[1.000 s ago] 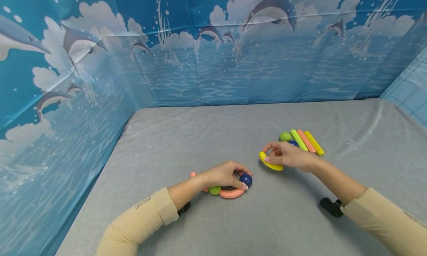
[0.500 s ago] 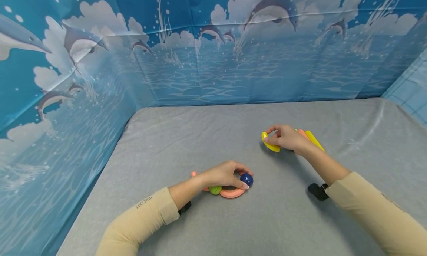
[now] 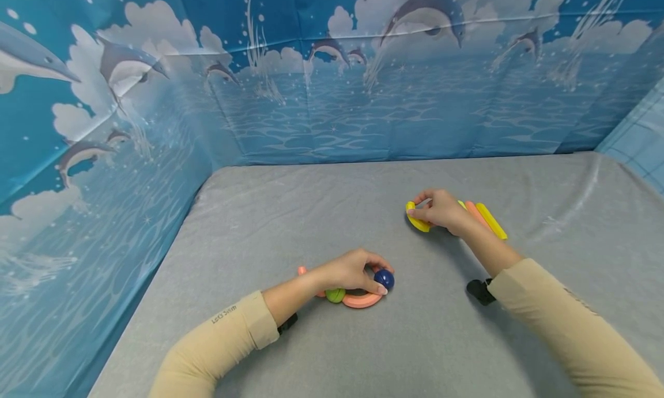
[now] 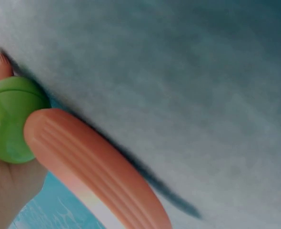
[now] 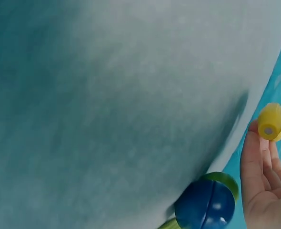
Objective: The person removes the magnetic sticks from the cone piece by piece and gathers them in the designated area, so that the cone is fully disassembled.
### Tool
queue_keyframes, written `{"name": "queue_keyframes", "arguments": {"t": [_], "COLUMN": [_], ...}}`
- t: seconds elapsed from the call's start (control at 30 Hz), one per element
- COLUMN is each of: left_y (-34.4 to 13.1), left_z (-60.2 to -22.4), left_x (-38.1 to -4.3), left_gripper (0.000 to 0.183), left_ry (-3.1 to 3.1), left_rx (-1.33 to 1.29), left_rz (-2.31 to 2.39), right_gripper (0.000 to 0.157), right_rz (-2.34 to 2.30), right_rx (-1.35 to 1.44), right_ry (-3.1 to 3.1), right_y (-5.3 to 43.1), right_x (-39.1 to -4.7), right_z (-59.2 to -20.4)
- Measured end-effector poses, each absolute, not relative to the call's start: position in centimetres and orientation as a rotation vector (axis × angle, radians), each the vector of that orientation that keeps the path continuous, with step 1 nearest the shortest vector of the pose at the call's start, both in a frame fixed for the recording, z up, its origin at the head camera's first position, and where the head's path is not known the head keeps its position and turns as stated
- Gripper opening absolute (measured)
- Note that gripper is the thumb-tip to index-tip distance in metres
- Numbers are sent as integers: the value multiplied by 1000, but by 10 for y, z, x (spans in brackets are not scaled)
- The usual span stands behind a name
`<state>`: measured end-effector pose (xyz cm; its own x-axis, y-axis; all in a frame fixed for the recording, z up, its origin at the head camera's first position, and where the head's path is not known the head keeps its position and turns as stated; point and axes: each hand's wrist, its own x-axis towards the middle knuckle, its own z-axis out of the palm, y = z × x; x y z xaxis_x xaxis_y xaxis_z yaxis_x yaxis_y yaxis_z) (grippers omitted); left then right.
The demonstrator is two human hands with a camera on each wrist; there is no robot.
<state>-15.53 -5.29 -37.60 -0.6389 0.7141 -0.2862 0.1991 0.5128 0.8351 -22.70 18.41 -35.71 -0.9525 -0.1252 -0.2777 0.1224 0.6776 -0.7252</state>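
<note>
My left hand (image 3: pixel 377 277) rests low on the grey cloth and grips a dark blue ball (image 3: pixel 384 280) between thumb and fingers. A green ball (image 3: pixel 335 295) and a pink curved piece (image 3: pixel 361 300) sit joined under that hand. The left wrist view shows the green ball (image 4: pixel 9 119) and the ribbed pink curved piece (image 4: pixel 93 167) close up. Further back, my right hand (image 3: pixel 418 211) pinches a yellow curved piece (image 3: pixel 418 223) just above the cloth. In the right wrist view its yellow end (image 5: pixel 270 121) shows by the fingers (image 5: pixel 259 171), near a blue ball (image 5: pixel 205 205) and a green ball (image 5: pixel 225 182).
Behind the right hand lie a pink stick (image 3: pixel 474 211) and a yellow stick (image 3: pixel 491 221), side by side. A blue dolphin-print backdrop (image 3: pixel 332 86) walls the grey cloth-covered table (image 3: pixel 311 213) at the back and left. Black wrist mounts (image 3: pixel 479 291) sit under both sleeves.
My right hand has carried the yellow curved piece away from me, and it now covers the balls beside the sticks. The left hand has stayed put.
</note>
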Motion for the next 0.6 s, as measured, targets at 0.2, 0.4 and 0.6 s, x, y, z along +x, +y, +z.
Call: {"name": "queue_keyframes", "arguments": {"t": [0.2, 0.4, 0.6], "left_y": [-53, -53, -53], "left_z": [-375, -375, -376], "left_x": [-154, -153, -154], "left_gripper": [37, 37, 37], "left_ry": [2123, 2102, 2103], "left_rx": [739, 730, 730], "left_rz": [1079, 1107, 1098], "right_gripper": [34, 31, 29], "right_rz": [-1124, -1066, -1051], "right_rx": [20, -23, -35], "right_ry": [2647, 2706, 2716], "right_y": [182, 181, 180], "right_x": [-229, -230, -230], "right_z": [-363, -365, -365]}}
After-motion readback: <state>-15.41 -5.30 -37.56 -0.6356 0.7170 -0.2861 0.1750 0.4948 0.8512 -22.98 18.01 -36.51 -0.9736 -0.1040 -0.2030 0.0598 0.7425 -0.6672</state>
